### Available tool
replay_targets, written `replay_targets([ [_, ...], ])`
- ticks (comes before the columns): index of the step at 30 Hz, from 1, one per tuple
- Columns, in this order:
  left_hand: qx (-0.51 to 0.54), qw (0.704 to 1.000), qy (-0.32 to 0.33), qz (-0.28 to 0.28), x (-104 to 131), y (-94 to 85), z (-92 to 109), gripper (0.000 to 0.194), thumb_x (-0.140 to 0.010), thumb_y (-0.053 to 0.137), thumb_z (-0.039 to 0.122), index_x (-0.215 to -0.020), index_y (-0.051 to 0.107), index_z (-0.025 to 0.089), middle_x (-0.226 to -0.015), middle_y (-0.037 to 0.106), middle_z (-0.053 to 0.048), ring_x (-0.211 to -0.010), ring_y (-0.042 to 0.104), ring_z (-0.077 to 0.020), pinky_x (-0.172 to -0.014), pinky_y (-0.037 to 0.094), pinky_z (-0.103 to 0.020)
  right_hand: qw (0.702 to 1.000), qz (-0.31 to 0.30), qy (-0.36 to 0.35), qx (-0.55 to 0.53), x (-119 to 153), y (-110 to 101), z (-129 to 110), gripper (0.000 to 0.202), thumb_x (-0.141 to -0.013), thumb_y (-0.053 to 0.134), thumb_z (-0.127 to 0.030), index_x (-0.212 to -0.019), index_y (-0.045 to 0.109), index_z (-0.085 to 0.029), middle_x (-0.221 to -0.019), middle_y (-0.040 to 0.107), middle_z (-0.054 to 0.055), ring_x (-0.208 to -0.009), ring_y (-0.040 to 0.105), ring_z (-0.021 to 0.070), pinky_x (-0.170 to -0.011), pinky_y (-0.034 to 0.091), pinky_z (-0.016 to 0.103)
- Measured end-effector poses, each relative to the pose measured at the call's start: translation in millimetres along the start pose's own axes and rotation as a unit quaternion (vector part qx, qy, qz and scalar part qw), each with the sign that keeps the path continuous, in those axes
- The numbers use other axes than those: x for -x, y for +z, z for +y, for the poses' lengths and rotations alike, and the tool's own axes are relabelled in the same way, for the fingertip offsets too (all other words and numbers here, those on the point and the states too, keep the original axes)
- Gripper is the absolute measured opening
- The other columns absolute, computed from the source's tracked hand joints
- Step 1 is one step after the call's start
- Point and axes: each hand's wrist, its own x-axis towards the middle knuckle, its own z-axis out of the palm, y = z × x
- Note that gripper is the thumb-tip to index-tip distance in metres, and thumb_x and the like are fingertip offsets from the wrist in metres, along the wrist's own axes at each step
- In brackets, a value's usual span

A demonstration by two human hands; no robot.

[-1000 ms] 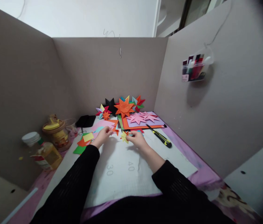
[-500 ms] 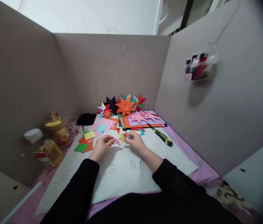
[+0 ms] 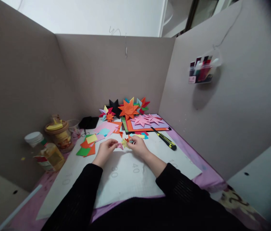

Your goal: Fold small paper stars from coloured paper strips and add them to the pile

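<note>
Between my hands, above the white mat (image 3: 126, 189), are small folded paper pieces. My left hand (image 3: 106, 150) pinches a pink folded paper piece (image 3: 120, 146) at its left side. My right hand (image 3: 138, 147) is closed on a small yellow paper star (image 3: 125, 143), gripping its right side. The pink piece and the yellow star are side by side; I cannot tell whether they touch. Behind the hands stand finished-looking folded stars, among them a large orange star (image 3: 128, 109), a black star (image 3: 113, 107) and pink stars (image 3: 141, 120).
At left lie coloured paper squares (image 3: 85, 151), with a bottle of yellowish liquid (image 3: 53, 156) and a lidded jar (image 3: 62, 136) beyond. A yellow-black utility knife (image 3: 165, 140) lies at right. Grey panels (image 3: 116, 70) enclose the table, and a clear holder (image 3: 201, 69) hangs right.
The yellow star has moved slightly left, closer to the pink piece. Both hands keep their hold, and the whole view has shifted a little.
</note>
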Motion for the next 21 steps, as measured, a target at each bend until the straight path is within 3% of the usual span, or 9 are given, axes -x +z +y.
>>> replay_targets([
  [21, 0.045, 0.999, -0.03, -0.003, 2.2, 1.5, 6.8, 0.024, -0.066, 0.066, 0.036, -0.077, 0.064, 0.015, -0.068, 0.066, -0.003, -0.059, 0.057, -0.0132, -0.054, 0.042, -0.023, 0.997, -0.052, 0.034, -0.051, 0.7, 1.1, -0.1, 0.006, -0.065, 0.058, -0.02, -0.063, 0.062, -0.015, -0.065, 0.057, -0.001, -0.063, 0.051, 0.0121, -0.059, 0.036, 0.022],
])
